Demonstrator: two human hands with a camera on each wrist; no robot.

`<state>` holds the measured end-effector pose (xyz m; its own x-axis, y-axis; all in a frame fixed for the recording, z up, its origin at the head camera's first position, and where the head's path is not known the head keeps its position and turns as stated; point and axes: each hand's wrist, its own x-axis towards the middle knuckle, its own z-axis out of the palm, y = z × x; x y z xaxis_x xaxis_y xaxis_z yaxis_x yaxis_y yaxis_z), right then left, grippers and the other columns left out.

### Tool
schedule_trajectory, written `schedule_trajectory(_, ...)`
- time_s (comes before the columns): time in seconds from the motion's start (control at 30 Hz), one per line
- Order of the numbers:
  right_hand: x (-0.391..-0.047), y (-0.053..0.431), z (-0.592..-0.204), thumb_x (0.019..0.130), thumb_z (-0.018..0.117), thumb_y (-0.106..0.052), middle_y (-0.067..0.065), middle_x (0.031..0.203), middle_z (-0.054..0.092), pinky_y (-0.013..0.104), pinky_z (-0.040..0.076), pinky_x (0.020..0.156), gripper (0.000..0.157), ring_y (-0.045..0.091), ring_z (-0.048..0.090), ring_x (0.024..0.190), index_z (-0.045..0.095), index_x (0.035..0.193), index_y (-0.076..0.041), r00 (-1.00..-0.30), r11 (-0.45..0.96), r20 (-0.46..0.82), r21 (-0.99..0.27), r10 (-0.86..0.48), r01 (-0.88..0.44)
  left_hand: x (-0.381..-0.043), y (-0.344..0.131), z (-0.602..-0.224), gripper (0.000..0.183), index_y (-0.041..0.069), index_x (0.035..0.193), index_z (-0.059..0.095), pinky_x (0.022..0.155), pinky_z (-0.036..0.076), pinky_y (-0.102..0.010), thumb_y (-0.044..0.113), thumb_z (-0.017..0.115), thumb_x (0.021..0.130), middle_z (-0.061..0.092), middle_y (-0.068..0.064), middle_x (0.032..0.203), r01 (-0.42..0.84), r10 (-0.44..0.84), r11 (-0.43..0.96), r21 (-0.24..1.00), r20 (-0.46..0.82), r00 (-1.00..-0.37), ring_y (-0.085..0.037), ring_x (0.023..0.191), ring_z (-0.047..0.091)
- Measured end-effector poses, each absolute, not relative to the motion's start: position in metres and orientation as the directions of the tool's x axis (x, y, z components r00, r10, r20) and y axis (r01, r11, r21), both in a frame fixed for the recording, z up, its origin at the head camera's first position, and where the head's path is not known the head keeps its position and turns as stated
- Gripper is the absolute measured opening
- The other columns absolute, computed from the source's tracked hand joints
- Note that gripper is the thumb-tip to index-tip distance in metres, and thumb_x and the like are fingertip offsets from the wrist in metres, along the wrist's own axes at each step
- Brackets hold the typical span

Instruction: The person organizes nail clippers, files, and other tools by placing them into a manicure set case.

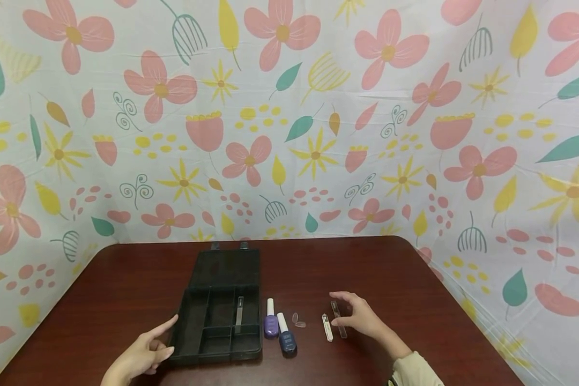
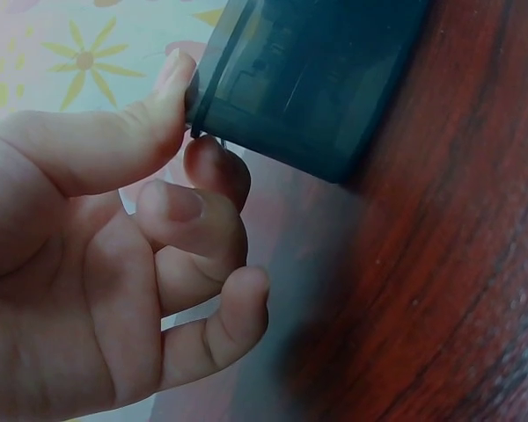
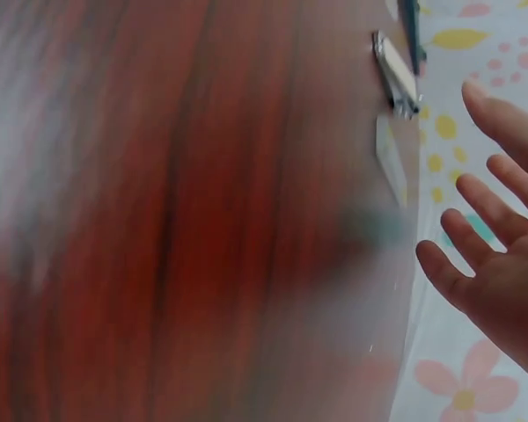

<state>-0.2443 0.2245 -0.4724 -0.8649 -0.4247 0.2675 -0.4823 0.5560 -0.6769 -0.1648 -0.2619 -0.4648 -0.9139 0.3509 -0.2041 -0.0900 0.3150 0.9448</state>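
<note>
My left hand (image 1: 140, 351) grips the near left corner of a black compartment box (image 1: 188, 321), thumb and index finger at its wall. In the left wrist view the thumb presses the rim of the box (image 2: 282, 88) while the other fingers curl loosely below. My right hand (image 1: 359, 316) is spread over a slim clear nail file (image 1: 339, 320), thumb and index finger apart on either side. Just left of it lies a nail clipper (image 1: 327, 327). The right wrist view shows the clipper (image 3: 396, 75) and nothing held in the right hand (image 3: 502, 211).
The box's lid (image 1: 227, 267) lies folded back. A slim strip (image 1: 239, 311) sits inside. Purple (image 1: 271, 324) and navy (image 1: 287, 341) nail polish bottles stand right of the box, beside small clear pieces (image 1: 298, 321). A floral curtain (image 1: 289, 134) hangs behind the brown table (image 1: 376, 268).
</note>
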Motion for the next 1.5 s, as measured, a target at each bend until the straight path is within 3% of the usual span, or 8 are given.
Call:
schedule_trajectory(0.33,-0.246,0.240,-0.473,0.068,0.078,-0.017,0.023,0.122,0.046,0.055,0.032,0.087,0.070,0.044,0.039,0.112,0.044,0.125,0.008,-0.828,0.495,0.166,-0.733,-0.535,-0.467,-0.165,-0.262,-0.465,0.074,-0.004,0.140,0.009,0.046,0.033,-0.024,0.016,0.057,0.088,0.036,0.002,0.056,-0.087,0.348,0.316,0.945,-0.201,-0.916,-0.009,0.046,0.033)
schedule_trajectory(0.87,-0.251,0.243,-0.470,0.063,0.081,-0.019,0.020,0.128,0.036,0.049,0.032,0.085,0.087,0.037,0.032,0.112,0.035,0.133,0.004,-0.788,0.570,0.008,-0.687,-0.616,-0.452,-0.164,-0.261,-0.466,0.074,-0.005,0.139,0.009,0.046,0.033,-0.023,0.016,0.058,0.088,0.036,0.002,0.057,-0.075,0.352,0.317,0.945,-0.190,-0.916,-0.009,0.046,0.033)
schedule_trajectory(1.5,-0.254,0.241,-0.472,0.057,0.083,-0.018,0.021,0.123,0.042,0.056,0.028,0.083,0.088,0.038,0.035,0.108,0.040,0.130,0.005,-0.815,0.638,0.017,-0.612,-0.580,-0.467,-0.165,-0.262,-0.465,0.076,-0.001,0.140,0.013,0.049,0.037,-0.028,0.019,0.061,0.085,0.041,0.003,0.057,-0.106,0.320,0.345,0.932,-0.223,-0.921,-0.010,0.048,0.038)
